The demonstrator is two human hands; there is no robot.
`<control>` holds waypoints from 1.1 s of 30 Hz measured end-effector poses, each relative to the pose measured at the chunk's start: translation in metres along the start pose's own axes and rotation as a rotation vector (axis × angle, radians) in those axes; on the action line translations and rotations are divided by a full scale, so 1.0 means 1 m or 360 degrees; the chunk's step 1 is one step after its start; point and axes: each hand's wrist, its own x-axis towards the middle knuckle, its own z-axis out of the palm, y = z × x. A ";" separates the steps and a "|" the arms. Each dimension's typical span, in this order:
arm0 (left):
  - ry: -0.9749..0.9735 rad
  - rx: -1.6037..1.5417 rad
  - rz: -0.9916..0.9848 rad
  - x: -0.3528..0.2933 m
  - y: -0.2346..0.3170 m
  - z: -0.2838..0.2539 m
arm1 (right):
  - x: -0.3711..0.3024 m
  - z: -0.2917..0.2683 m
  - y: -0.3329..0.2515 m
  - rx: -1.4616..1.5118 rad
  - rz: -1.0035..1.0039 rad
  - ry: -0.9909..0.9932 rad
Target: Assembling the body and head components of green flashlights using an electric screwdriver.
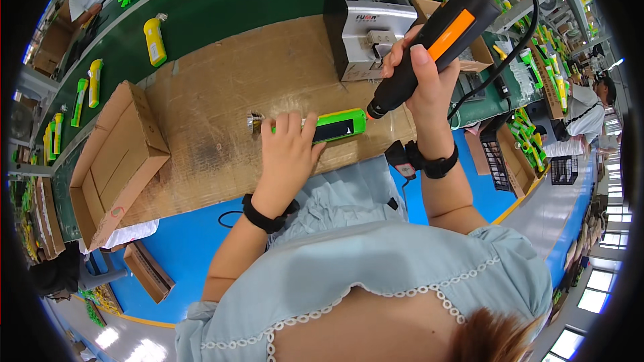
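Observation:
My left hand (288,151) presses down over a green handheld device, torch-like in shape (339,125), that lies on a cardboard sheet. A black panel shows on its upper face, and a shiny metal end (254,121) sticks out left of my fingers. My right hand (429,87) is wrapped round a black electric screwdriver (433,50) with an orange stripe. The screwdriver slants down to the left, its tip at the right end of the green device. Whether the tip touches is too small to tell.
Beyond the device stands a grey and black boxy machine (369,23). An open cardboard box (121,164) sits at the left. The screwdriver's black cable (534,17) loops at the right. A yellow torch-like device (155,41) lies far left; a person (585,107) is at the far right.

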 end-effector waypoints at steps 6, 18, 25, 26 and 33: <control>0.0028 -0.0011 0.0009 -0.001 0.000 0.001 | 0.002 -0.001 0.004 -0.0130 0.0046 0.0001; 0.0043 -0.0051 -0.0011 0.001 -0.002 0.001 | 0.008 0.000 0.014 -0.0228 -0.0006 -0.0023; -0.0032 -0.0162 0.0038 0.011 -0.011 -0.007 | 0.007 -0.002 0.017 0.0065 -0.0252 0.0044; -0.0029 -0.0159 0.0036 0.012 -0.012 -0.007 | 0.008 -0.004 0.018 0.0078 -0.0269 0.0023; -0.0070 -0.0198 0.0056 0.015 -0.018 -0.004 | 0.002 -0.005 0.016 -0.0122 -0.0108 -0.0039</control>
